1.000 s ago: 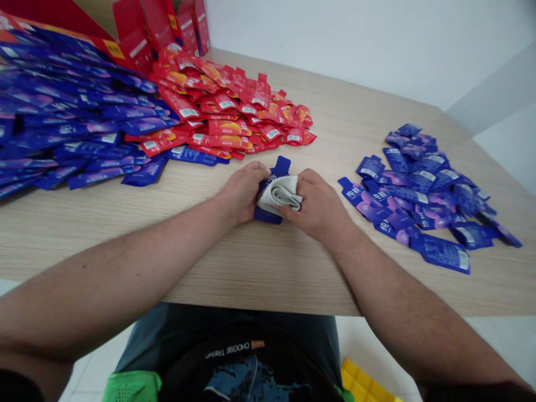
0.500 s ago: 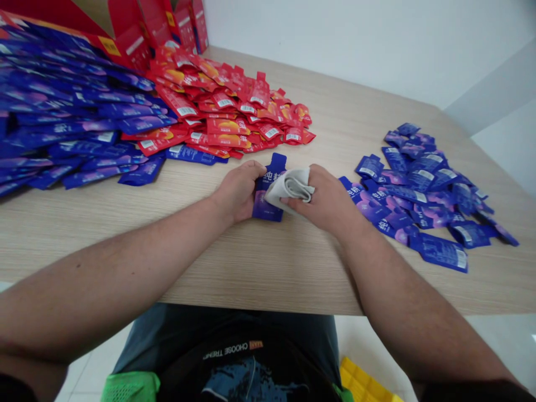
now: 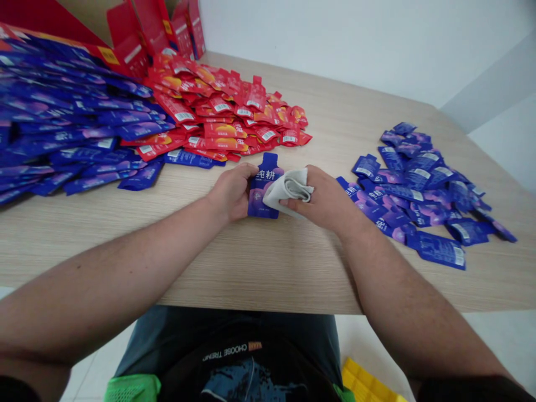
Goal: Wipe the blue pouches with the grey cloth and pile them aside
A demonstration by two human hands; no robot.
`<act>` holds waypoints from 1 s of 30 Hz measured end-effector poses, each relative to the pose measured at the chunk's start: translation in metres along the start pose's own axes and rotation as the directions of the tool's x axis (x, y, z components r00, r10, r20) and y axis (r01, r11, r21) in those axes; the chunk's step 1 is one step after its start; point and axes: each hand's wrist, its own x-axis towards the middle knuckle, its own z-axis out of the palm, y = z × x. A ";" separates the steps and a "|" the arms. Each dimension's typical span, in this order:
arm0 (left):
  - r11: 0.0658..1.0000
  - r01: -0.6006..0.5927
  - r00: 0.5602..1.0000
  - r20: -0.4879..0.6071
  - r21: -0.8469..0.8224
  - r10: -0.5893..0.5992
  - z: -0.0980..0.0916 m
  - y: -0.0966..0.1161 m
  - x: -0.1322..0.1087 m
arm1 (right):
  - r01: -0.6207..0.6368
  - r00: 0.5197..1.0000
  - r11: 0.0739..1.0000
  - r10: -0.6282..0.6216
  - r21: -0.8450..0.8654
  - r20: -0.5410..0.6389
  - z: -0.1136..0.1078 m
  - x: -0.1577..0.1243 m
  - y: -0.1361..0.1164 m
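Near the middle of the table, my left hand [image 3: 234,192] grips a blue-purple sachet [image 3: 263,176] by its left edge, thumb on the printed front. The sachet's narrow tab points away from me. My right hand [image 3: 324,195] is closed on a folded light-grey cloth [image 3: 291,187], whose lower left end covers part of the sachet's right side. Whether the cloth presses on the sachet I cannot tell. Just right of my right hand lies a loose pile of the same blue sachets [image 3: 419,178].
A large heap of blue sachets [image 3: 62,117] fills the left, with red sachets [image 3: 226,111] beside it. Red cardboard boxes [image 3: 134,53] stand behind them. The wooden table [image 3: 259,268] ends at my lap, and a white wall [image 3: 335,44] rises behind it. Something yellow [image 3: 368,385] lies below the table.
My left hand and the sachet have shifted slightly left, so more of the sachet's front shows beside the cloth. The view has also moved a little. Both hands keep their holds.
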 end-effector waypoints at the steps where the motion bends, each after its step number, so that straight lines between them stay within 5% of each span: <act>1: 1.000 0.010 1.000 0.004 0.006 -0.010 0.000 0.000 0.000 | 0.001 1.000 1.000 -0.001 0.002 0.028 0.000 0.000 0.000; 5: 0.993 -0.105 0.993 -0.040 0.052 0.107 0.000 -0.002 -0.001 | 0.176 0.958 0.984 -0.180 0.041 0.221 0.005 0.001 -0.004; 8: 0.980 -0.161 0.987 -0.010 0.115 0.163 0.002 -0.008 -0.006 | 0.064 0.996 0.997 -0.066 -0.036 -0.057 0.008 0.001 -0.005; 10: 0.967 -0.178 0.984 0.031 0.182 0.176 0.002 -0.013 -0.009 | -0.036 0.979 0.998 0.023 -0.060 -0.204 0.007 0.001 -0.005; 14: 0.944 -0.206 0.978 0.088 0.259 0.189 0.001 -0.017 -0.013 | 0.016 0.994 0.999 -0.020 -0.036 -0.107 0.003 0.000 -0.003; 18: 0.952 -0.184 0.983 0.061 0.245 0.174 0.002 -0.015 -0.014 | -0.048 0.968 0.997 0.032 -0.058 -0.250 0.004 0.001 -0.002; 22: 0.955 -0.168 0.986 0.036 0.246 0.164 0.004 -0.013 -0.016 | 0.109 0.991 0.994 -0.108 0.006 -0.081 0.012 -0.001 -0.005; 27: 0.964 -0.154 0.988 0.021 0.218 0.153 0.004 -0.011 -0.017 | 0.066 0.987 0.998 -0.068 -0.016 -0.145 0.019 -0.003 -0.015; 30: 0.957 -0.141 0.990 0.012 0.252 0.142 0.005 -0.010 -0.018 | 0.156 0.988 0.988 -0.156 0.005 0.016 0.021 -0.004 -0.023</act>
